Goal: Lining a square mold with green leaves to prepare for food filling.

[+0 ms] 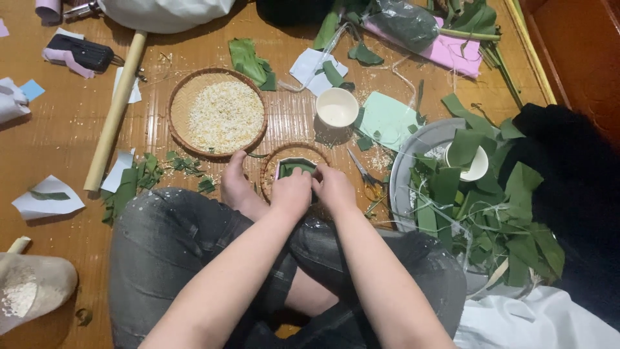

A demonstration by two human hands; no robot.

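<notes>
I sit cross-legged on a wooden floor. My left hand [292,192] and my right hand [334,186] press side by side on a small green leaf-lined parcel [296,167] that rests in a small round woven basket [274,161] in front of my legs. Both hands have their fingers curled down onto the leaf edges. My bare foot [237,184] lies just left of the small basket. A larger woven tray of pale rice [218,116] sits further out to the left. A white bowl [336,106] stands beyond the hands.
Scissors [363,172] lie right of the small basket. A metal tray [413,152] piled with cut green leaves [491,207] and strings is at the right. A bamboo pole [116,110], paper scraps, leaf trimmings and a pink-wrapped leaf bundle [420,29] lie around.
</notes>
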